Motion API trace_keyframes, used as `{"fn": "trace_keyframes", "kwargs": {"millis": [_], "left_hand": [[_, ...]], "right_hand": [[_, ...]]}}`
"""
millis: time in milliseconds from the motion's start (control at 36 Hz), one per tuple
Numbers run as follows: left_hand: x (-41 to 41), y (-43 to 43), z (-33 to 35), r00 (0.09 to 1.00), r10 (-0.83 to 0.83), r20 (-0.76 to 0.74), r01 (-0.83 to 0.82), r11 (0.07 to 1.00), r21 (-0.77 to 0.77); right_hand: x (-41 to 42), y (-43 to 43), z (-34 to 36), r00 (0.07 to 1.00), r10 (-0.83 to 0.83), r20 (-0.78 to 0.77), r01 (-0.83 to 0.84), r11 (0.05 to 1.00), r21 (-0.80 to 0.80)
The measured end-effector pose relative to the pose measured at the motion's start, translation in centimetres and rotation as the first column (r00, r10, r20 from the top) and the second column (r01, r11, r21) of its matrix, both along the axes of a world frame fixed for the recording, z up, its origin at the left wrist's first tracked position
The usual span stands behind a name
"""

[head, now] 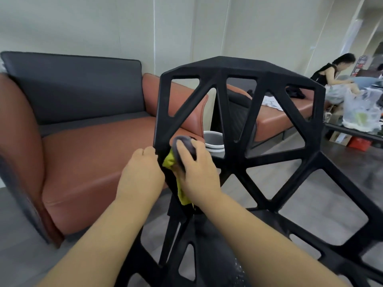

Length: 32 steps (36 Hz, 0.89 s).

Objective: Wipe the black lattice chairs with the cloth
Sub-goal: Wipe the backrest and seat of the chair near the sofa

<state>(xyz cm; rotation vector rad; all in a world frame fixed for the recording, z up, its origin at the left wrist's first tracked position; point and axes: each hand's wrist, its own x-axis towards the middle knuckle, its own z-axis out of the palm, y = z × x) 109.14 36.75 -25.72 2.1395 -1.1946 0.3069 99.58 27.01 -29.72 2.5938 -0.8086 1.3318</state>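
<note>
Squarely at centre frame, my right hand (196, 170) clutches a bunched yellow-and-grey cloth (169, 161) against the left strut of the black plastic lattice chair (234, 69), while my left hand (141, 172) curls round that strut's outer edge; a rust-brown leather sofa (93, 146) sits at left.

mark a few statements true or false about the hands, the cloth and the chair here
1. The right hand holds the cloth against the chair. True.
2. The left hand hangs clear of the chair. False: it grips the chair's left edge.
3. The cloth is plain white. False: it is yellow and grey.
4. A bucket shows through the chair's openings. True.
5. The sofa has a green seat. False: the seat is reddish brown.
</note>
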Motion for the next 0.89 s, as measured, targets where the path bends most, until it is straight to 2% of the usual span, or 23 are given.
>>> {"fn": "trace_keyframes", "kwargs": {"millis": [83,139,222,333,389,472,556,667,806,889], "left_hand": [[0.2,0.1,-0.1,1.0,-0.018,-0.005,0.017,0.999,-0.031],[0.2,0.2,0.1,0.999,-0.026,-0.034,0.025,0.998,-0.05],[0.2,0.4,0.3,0.996,-0.034,-0.082,0.028,0.997,-0.069],[0.1,0.4,0.3,0.992,-0.031,-0.121,0.023,0.997,-0.07],[0.1,0.4,0.3,0.992,-0.029,-0.126,0.021,0.997,-0.07],[0.2,0.5,0.2,0.99,-0.029,-0.141,0.019,0.997,-0.072],[0.3,0.6,0.3,0.987,-0.033,-0.156,0.022,0.997,-0.073],[0.3,1.0,0.5,0.988,-0.052,-0.148,0.041,0.996,-0.081],[0.2,1.1,0.6,0.98,-0.084,-0.182,0.072,0.995,-0.076],[0.2,1.2,0.7,0.974,-0.094,-0.207,0.081,0.994,-0.069]], "right_hand": [[-1.1,-0.9,-0.5,0.994,0.003,-0.11,-0.004,1.0,-0.005],[-2.7,-1.6,-1.3,0.99,-0.049,-0.134,0.056,0.998,0.043],[-5.8,-2.8,-2.3,0.981,-0.179,-0.077,0.189,0.97,0.153],[-7.9,-3.9,-3.2,0.951,-0.283,-0.127,0.304,0.931,0.202],[-7.1,-3.4,-2.8,0.936,-0.338,-0.101,0.353,0.9,0.255],[-4.6,-2.0,-1.7,0.95,-0.31,-0.028,0.305,0.905,0.296],[-1.6,-0.4,-0.8,0.994,-0.109,0.002,0.107,0.98,0.167],[1.4,0.7,1.2,0.988,0.095,-0.12,-0.102,0.994,-0.05],[0.8,-1.2,3.3,0.963,0.043,-0.265,-0.113,0.96,-0.255],[1.1,-2.0,6.4,0.983,-0.067,-0.169,0.008,0.944,-0.331]]}}
